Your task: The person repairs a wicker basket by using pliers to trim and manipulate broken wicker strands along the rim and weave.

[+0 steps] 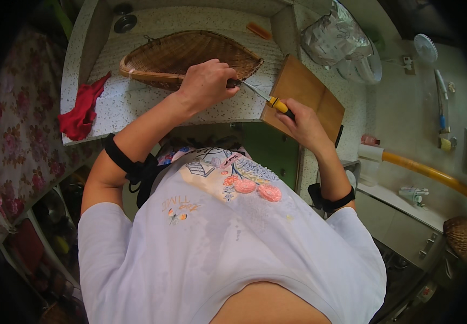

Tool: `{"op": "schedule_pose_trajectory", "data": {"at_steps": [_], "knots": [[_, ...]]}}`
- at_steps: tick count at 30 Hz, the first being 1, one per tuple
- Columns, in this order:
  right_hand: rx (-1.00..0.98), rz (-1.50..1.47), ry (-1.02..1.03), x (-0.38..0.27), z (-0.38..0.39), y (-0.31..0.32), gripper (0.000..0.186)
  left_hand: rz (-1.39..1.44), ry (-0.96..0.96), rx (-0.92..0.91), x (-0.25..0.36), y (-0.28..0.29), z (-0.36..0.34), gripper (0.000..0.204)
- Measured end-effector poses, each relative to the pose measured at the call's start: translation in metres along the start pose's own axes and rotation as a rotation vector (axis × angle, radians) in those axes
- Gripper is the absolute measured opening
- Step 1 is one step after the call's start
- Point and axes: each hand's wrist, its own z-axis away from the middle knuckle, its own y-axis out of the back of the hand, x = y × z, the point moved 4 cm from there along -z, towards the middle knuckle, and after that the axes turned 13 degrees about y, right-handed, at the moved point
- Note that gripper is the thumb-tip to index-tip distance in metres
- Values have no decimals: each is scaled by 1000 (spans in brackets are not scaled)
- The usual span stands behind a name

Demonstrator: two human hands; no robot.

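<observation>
My left hand [207,82] is closed, thumb and fingers pinching a small dark brown piece [233,83] too small to name surely. It is held over the near rim of a woven bamboo basket [193,48], which tapers to the right and lies on the speckled counter. To the right, my right hand [304,121] grips a knife [279,105] by its yellow and black handle. The blade points left and up, its tip at the dark piece. Behind that hand lies a wooden cutting board [303,89] at the counter's corner.
A red cloth [85,110] lies on the counter at the left, by the front edge. Silvery plastic bags [333,38] are bunched at the back right. Drain openings [125,23] show at the back left. A green cabinet door [274,154] is below the counter.
</observation>
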Motion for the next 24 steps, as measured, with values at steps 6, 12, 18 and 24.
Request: {"op": "schedule_pose_trajectory", "data": {"at_steps": [6,12,18,24], "knots": [[-73,126,38,-2,-3,7,23,5,-45,-16,-2,-6,2,23],[-141,156,81,-4,-9,16,22,5,-68,-81,-1,-6,4,23],[-260,73,7,-6,-19,24,22,8,-85,-119,-4,-4,4,21],[-285,151,17,-8,-28,26,26,13,-99,-143,-9,-1,3,21]]}}
